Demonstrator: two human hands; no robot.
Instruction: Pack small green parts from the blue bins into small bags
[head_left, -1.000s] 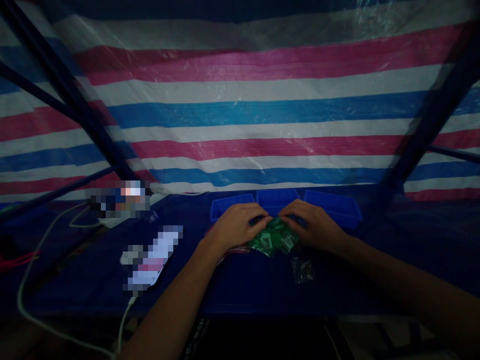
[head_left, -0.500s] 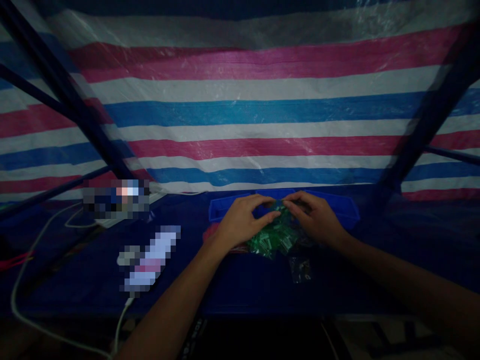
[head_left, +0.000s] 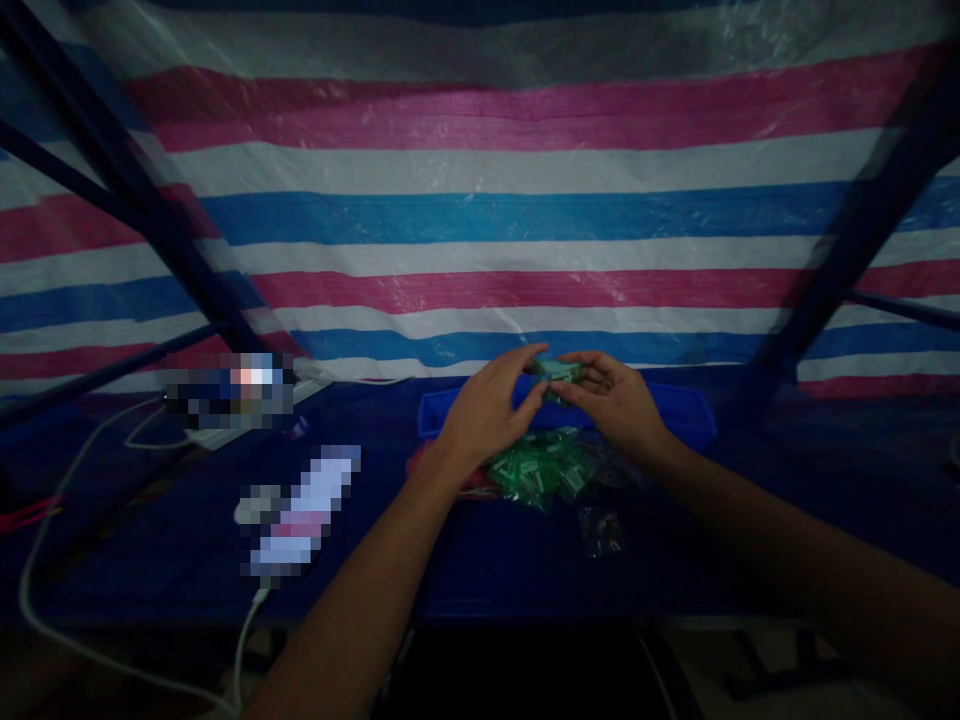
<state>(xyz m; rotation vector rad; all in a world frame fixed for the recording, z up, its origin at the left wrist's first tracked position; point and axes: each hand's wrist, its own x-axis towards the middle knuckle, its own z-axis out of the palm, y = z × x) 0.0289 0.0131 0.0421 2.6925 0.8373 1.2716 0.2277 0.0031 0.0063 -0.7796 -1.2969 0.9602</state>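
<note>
A small clear plastic bag with pale green pieces (head_left: 559, 371) is raised over the blue bins. My right hand (head_left: 619, 400) pinches it from the right between thumb and fingers. On its left side is my left hand (head_left: 491, 405), its thumb and straight fingers apart around the bag's left end; whether they touch it is hard to see. Below my hands lies a pile of similar green-filled bags (head_left: 544, 468). Pinkish-red packets (head_left: 424, 460) show partly under my left wrist. A single clear bag with small dark contents (head_left: 600, 531) lies in front.
Blue plastic bins (head_left: 690, 415) stand behind the pile. To the left are a phone-like blurred device (head_left: 307, 510) on a white cable (head_left: 244, 640), a round pale object (head_left: 256, 505) and a white power strip (head_left: 217, 435). A striped tarp (head_left: 495, 215) hangs behind the blue table (head_left: 480, 590).
Both hands have risen from the pile with the small bag, which now shows clearly between them. The left fingers have spread wider. The phone and bins stay where they were.
</note>
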